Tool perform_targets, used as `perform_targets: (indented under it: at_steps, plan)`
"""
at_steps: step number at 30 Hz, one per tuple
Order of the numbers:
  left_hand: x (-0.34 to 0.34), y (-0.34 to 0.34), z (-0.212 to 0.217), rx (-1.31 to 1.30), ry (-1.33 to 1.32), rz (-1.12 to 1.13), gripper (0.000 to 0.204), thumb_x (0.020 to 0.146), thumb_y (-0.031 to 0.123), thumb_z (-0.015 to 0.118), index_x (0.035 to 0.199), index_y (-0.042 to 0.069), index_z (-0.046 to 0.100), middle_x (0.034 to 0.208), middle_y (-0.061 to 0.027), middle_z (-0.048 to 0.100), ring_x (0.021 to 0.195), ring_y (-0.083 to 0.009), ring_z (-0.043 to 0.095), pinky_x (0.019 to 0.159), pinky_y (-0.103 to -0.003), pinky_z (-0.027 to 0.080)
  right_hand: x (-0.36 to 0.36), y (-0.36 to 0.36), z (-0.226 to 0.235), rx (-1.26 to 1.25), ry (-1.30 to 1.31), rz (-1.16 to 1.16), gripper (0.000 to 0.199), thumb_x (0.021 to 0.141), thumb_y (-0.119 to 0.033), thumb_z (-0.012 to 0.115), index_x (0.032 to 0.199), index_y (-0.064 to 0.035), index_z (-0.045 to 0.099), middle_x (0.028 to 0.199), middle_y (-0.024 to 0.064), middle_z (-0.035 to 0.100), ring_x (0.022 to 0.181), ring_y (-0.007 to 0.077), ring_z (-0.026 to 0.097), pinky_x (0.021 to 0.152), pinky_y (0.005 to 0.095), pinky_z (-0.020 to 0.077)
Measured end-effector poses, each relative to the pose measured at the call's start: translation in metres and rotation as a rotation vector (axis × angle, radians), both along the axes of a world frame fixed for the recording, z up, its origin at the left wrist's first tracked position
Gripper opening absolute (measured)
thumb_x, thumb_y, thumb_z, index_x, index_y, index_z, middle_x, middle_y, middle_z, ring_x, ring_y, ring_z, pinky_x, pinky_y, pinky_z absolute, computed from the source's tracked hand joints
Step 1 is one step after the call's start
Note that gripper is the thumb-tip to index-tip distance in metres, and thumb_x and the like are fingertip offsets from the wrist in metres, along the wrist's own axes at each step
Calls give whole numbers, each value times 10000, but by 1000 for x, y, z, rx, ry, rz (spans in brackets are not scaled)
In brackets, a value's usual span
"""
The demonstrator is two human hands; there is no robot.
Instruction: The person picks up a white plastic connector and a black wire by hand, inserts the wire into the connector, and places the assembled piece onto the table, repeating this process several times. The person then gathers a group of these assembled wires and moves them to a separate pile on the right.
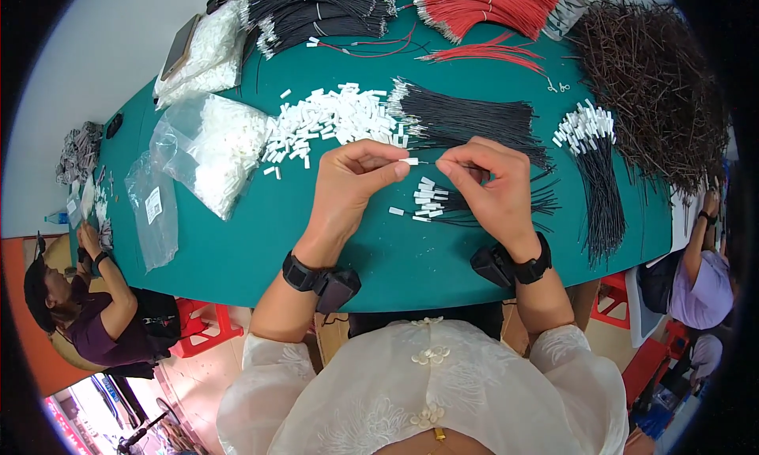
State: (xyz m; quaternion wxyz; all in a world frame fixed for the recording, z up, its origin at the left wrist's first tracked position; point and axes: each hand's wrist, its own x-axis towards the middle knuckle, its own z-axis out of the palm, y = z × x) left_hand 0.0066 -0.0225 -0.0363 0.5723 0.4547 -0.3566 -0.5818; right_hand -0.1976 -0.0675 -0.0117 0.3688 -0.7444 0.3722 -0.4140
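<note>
Between the thumb and fingertips of my left hand [356,173] is a small white connector housing [409,162]. My right hand [494,182] pinches a thin black wire [428,163], whose end meets the housing or lies right at its opening; I cannot tell how far in it sits. Just below the hands lie several black wires with white housings on their ends [428,200]. Behind my right hand is a flat bundle of black wires [474,119] with bare metal tips at the left. Loose white housings [336,119] are heaped beyond my left hand.
Clear bags of white housings [229,151] stand left on the green table [237,253]. Black bundles [316,12] and red bundles [490,8] lie at the back. A housed-wire bundle [593,170] and a dark brown tangle [652,83] are right. People sit at both sides.
</note>
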Motion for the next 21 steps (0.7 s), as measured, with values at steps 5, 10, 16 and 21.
perform_targets:
  at_steps: [5, 10, 16, 21]
  plan:
    - [-1, 0, -1, -29, -84, 5, 154, 818, -62, 761, 961, -8, 741, 943, -79, 737, 840, -105, 684, 758, -225, 532, 0, 1, 0, 10, 4, 2, 58, 822, -27, 758, 860, 2, 726, 691, 16, 613, 560, 66, 461, 505, 237, 337]
    - [-1, 0, 1, -18, -98, -14, 160, 785, -90, 768, 914, 1, 746, 949, -74, 720, 873, -123, 673, 801, -243, 521, 2, 1, 0, -12, 0, 8, 55, 822, -23, 753, 858, 7, 724, 694, 25, 619, 562, 73, 478, 508, 240, 350]
    - [-2, 1, 0, -50, -129, -10, 130, 809, -79, 756, 918, -8, 746, 907, -66, 728, 839, -103, 686, 776, -225, 540, 1, 2, 1, 38, 18, 44, 50, 823, -21, 747, 852, 12, 722, 699, 33, 625, 564, 77, 481, 510, 240, 356]
    - [-3, 1, 2, -31, -131, -21, 133, 803, -83, 756, 913, -8, 747, 909, -69, 727, 841, -106, 685, 774, -226, 541, 0, -1, -2, 76, -24, 42, 52, 822, -21, 746, 848, 15, 720, 701, 33, 626, 563, 78, 476, 512, 241, 356]
